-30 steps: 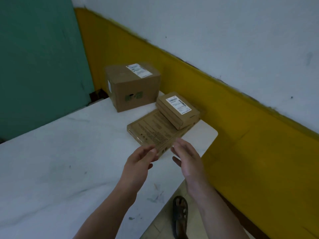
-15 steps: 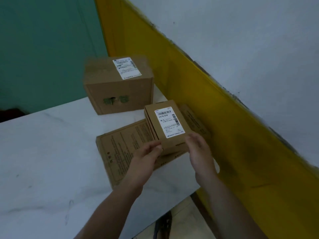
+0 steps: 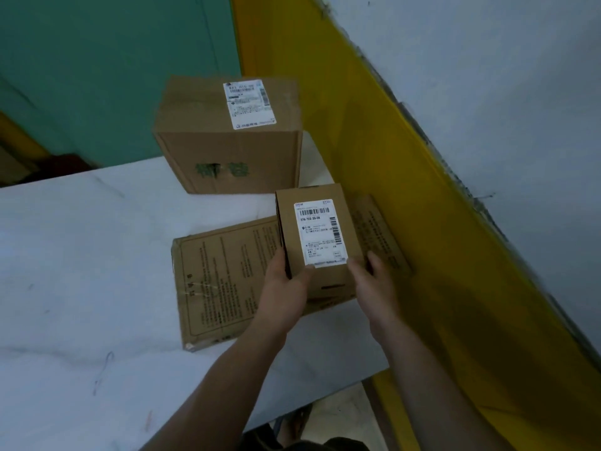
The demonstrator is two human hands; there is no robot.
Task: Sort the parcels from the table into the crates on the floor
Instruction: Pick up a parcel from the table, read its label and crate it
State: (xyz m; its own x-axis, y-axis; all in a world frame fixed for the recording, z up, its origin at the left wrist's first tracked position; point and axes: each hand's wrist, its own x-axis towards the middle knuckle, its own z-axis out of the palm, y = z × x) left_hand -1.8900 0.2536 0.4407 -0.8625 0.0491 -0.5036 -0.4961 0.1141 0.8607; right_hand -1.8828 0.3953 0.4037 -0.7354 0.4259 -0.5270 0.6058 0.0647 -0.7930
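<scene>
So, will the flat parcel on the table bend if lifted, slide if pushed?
Thin and wide, the flat parcel may flex, though cardboard should keep it fairly stiff. It probably slides easily on the smooth table.

Location type: a plain parcel-handling room. Indicators: a large box [image 3: 227, 164], a flat parcel [image 3: 224, 278] and a small parcel [image 3: 318, 242], two bearing barcode shipping labels, at a white tabletop [image 3: 81, 271]; a wall [image 3: 487, 92] painted white above a yellow band [image 3: 374, 164]; a teal wall [image 3: 97, 60] behind.
</scene>
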